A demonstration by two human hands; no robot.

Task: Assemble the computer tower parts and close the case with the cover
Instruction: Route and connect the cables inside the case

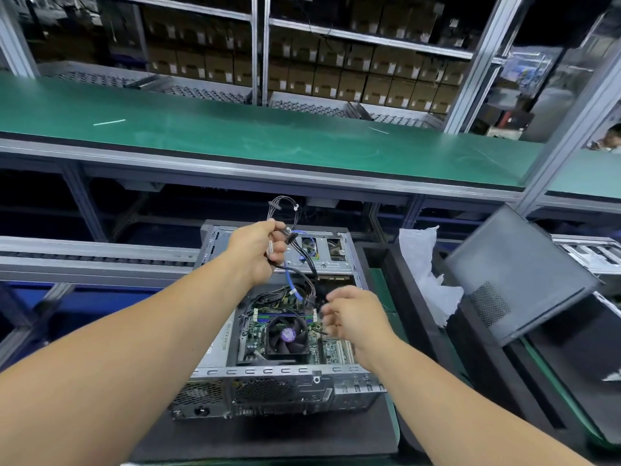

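We look from one head-worn wide-angle view, facing forward and down, close above the open computer case [289,331] at center (straight edges bow toward the rim). The green bench [268,139] lies farther off toward 12 o'clock.

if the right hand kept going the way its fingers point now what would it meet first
Probably the black cable connector hanging just beyond the fingertips of the right hand, which point left and slightly away over the open case. Depth is unclear, so the hand might pass above it.
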